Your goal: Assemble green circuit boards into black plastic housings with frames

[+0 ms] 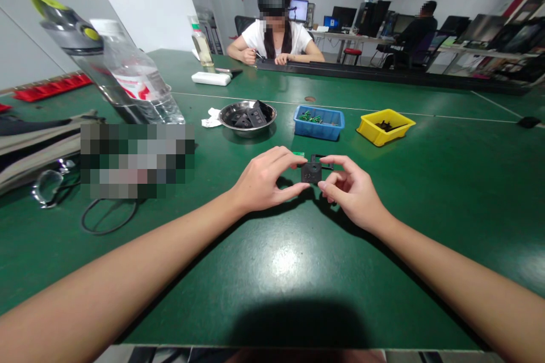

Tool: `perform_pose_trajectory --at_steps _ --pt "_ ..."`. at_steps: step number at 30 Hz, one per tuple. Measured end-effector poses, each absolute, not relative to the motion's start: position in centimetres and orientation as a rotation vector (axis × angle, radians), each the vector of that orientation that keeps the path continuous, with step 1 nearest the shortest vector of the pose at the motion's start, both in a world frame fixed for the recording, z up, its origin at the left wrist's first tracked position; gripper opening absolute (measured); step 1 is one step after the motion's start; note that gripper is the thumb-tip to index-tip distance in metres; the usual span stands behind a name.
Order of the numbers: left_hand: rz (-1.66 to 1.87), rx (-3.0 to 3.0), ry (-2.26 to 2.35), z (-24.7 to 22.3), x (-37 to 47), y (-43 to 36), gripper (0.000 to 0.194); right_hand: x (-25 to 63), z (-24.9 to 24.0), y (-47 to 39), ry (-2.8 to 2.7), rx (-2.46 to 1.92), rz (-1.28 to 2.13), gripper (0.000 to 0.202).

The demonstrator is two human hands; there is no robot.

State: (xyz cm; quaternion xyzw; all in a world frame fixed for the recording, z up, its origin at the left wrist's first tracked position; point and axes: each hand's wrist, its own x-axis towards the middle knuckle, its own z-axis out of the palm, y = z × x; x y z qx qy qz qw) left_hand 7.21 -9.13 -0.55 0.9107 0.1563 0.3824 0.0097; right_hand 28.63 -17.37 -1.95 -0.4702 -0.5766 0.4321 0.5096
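Office-slash-workshop kind of room: co-worker in a white top (279,39) across the table at half past eleven, monitors (344,16) toward one, big glossy green tabletop (191,295) under the lot. (Clock centred on the small black piece (311,173), twelve pointing straight away from the wearer.)

Left to right, then. Well off at ten: grey bottle (79,45) with a lime-green lid, then a clear water bottle (140,82), thin crinkly plastic. Also at ten but nearer, a round shiny metal bowl (247,132) with a heap of boxy black plastic parts (255,116).

At nine, left hand (266,176), thumb and index pinching the left side of the black piece. Just past that fingertip, a sliver of green board (299,155); can't tell whether attached or only behind. Dead centre, the piece itself: squarish, matte, tab poking up, marks on the face too small to read. Best bet: fingertips on the edges only, even pressure from nine and three, no twisting, extra care around the thin bits.

At twelve, blue plastic bin (317,130), rectangular, green boards (313,117) inside. At three, right hand (355,190), thumb and index pinching the piece's right corners, other fingers curled. Thin black frame (331,167) behind that index; again, can't tell if joined. At two, yellow bin (370,135), sloped walls, small dark parts (385,126).
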Motion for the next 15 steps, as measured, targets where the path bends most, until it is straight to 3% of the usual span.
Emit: perform_pose_trajectory --at_steps 15 --pt "1.145 2.819 0.489 -0.59 7.22 -9.23 0.034 29.18 -2.15 -17.12 -1.571 -1.164 0.863 0.043"
